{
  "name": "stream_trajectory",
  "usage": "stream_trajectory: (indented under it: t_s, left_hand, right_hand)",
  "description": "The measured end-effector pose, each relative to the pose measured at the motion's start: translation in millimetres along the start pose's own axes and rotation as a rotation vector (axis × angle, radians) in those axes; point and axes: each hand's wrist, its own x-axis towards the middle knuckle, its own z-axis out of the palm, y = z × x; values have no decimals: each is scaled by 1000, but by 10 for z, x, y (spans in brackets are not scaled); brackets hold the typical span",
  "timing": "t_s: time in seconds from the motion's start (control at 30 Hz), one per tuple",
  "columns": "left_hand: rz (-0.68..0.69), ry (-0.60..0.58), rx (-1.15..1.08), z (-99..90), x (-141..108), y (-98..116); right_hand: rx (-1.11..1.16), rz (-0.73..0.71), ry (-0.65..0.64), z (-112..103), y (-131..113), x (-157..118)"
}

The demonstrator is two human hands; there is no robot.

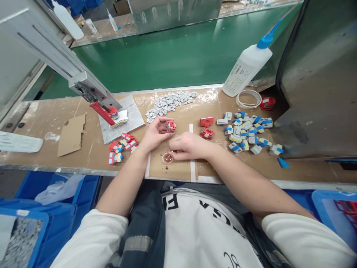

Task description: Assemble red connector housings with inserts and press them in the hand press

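Observation:
My left hand [156, 134] is closed around a small red plastic toy-car body [170, 126], held a little above the bench. Just to its right, my right hand [186, 146] has its fingers pinched together over a small round dish [167, 158] of reddish-brown liquid. Whatever the right fingertips hold is too small to make out. Two more red toy-car bodies [206, 133] lie to the right of the hands. Behind the hands spreads a heap of small grey plastic pieces [170, 103].
Several grey-and-blue blocks [248, 130] lie at right, near a tape roll [248, 99] and a white bottle [247, 70]. At left, a metal press [92, 89] stands on a plate, with red-and-grey toy parts [122, 147] before it. A green belt [156, 56] runs behind.

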Motion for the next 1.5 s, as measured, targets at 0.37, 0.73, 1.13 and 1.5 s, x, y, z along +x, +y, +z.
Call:
stream_trajectory:
  t_s: [0.37, 0.73, 1.13, 1.5]
  left_hand:
    - [23, -9, 43, -3, 9, 16]
    - [-45, -16, 37, 1, 7, 6]
    - [-49, -31, 60, 17, 2, 42]
    - [-51, -19, 61, 12, -4, 32]
  right_hand:
    - [110, 0, 104, -21, -11, 4]
    - [81, 355, 879, -213, 143, -10]
    - [115, 439, 801, -153, 233, 28]
    - [136, 454, 747, -134, 218, 29]
